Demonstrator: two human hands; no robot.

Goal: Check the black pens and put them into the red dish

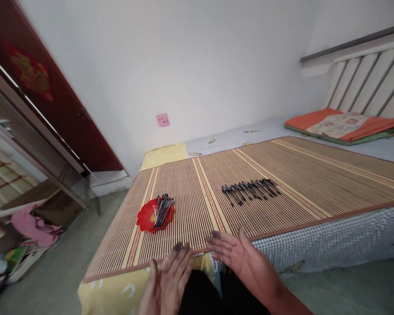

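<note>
My left hand [172,278] is at the mat's near edge, fingers stretched out and holding nothing. Across from it, my right hand [241,262] is open too, palm turned inward, with dark smudges on the fingertips of both. Beyond my left hand sits a red scalloped plate [144,223] holding several dark pens [164,211] in a bundle that leans over its rim. Farther right, a row of several black pens [251,191] lies side by side on the striped bamboo mat [184,192]. Neither hand touches the pens or the plate.
The mat covers a bed with a patterned sheet [341,240]. Folded orange bedding [344,124] lies at the far right by a white slatted headboard [371,83]. A dark red door [59,87] and a cardboard box [54,208] stand to the left.
</note>
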